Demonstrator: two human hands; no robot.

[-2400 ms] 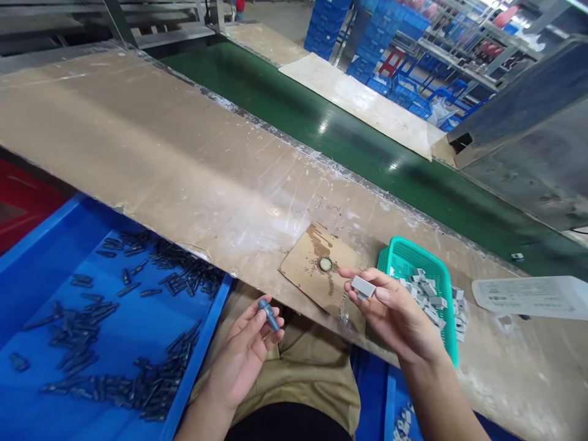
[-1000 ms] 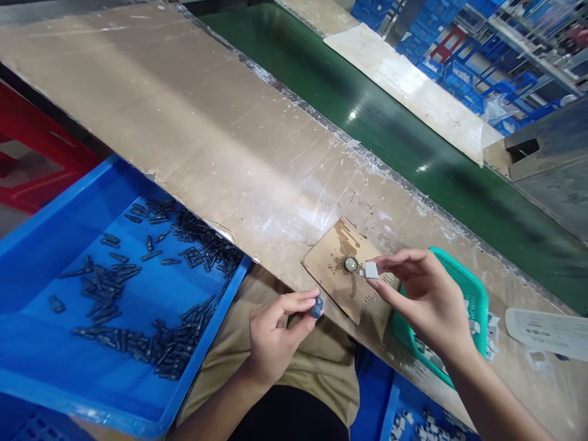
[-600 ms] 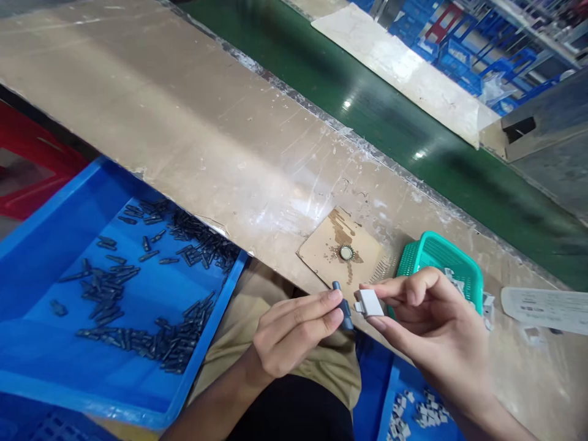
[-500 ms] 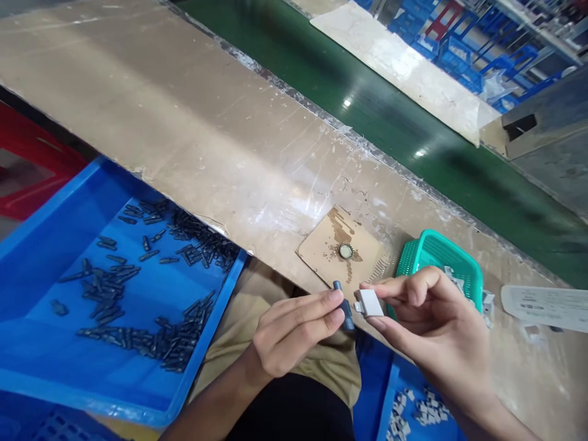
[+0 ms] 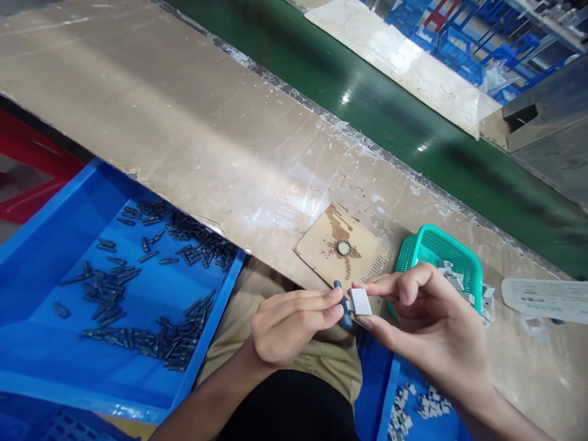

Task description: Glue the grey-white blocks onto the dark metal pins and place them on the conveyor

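My left hand [image 5: 294, 324] pinches a small dark blue-grey cylindrical part [image 5: 340, 301] between thumb and fingers. My right hand [image 5: 427, 324] pinches a small white rectangular piece [image 5: 359, 302], which touches the side of the dark part. Both hands meet just below the edge of the worn brown workbench [image 5: 184, 135], over my lap. A cardboard scrap [image 5: 321, 245] with a small round metal cap [image 5: 343, 247] on it lies right behind the hands.
A blue bin [image 5: 55, 269] of several dark cylindrical parts sits at my left. A green mesh basket [image 5: 436, 245] with white pieces stands on the bench at right, a paper sheet [image 5: 546, 299] beyond it. A blue tray [image 5: 381, 392] with white pieces lies below. A green conveyor belt [image 5: 367, 104] runs behind the bench.
The right hand carried the white piece from near the metal cap down toward my lap. The left hand brought the dark part up to it. The two parts now touch.
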